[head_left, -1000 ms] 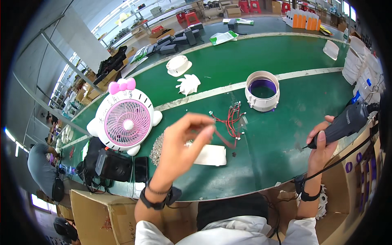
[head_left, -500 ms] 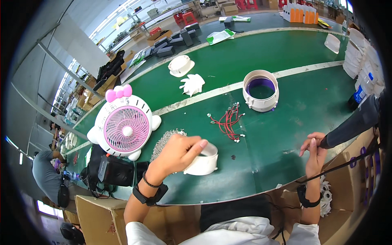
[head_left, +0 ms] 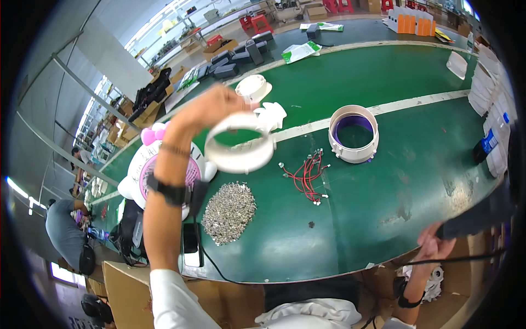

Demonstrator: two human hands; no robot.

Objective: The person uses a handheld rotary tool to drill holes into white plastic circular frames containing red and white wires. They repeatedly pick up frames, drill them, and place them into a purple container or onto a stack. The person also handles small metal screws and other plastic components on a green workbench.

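Note:
My left hand (head_left: 215,105) is raised over the left part of the green table, fingers closed at the upper rim of a white plastic ring (head_left: 241,160); both are smeared by motion. The ring hangs tilted in front of the white fan with a pink grille (head_left: 195,171), which my forearm partly covers. At the right table edge, my right hand (head_left: 434,247) is closed about the narrow end of a dark, tapered electric screwdriver (head_left: 479,211), also blurred. Below the ring lies a heap of small metal screws (head_left: 230,213).
Red wires with white connectors (head_left: 308,176) lie mid-table, left of an upright white ring with purple inside (head_left: 353,156). Behind are a white round housing (head_left: 255,86) and white fan blades (head_left: 272,116). A black cable (head_left: 216,267) crosses the front edge; a bottle (head_left: 487,143) stands right.
My left hand has lifted the white ring from beside the screws, up and to the left, uncovering the heap. My right hand and the screwdriver have moved lower.

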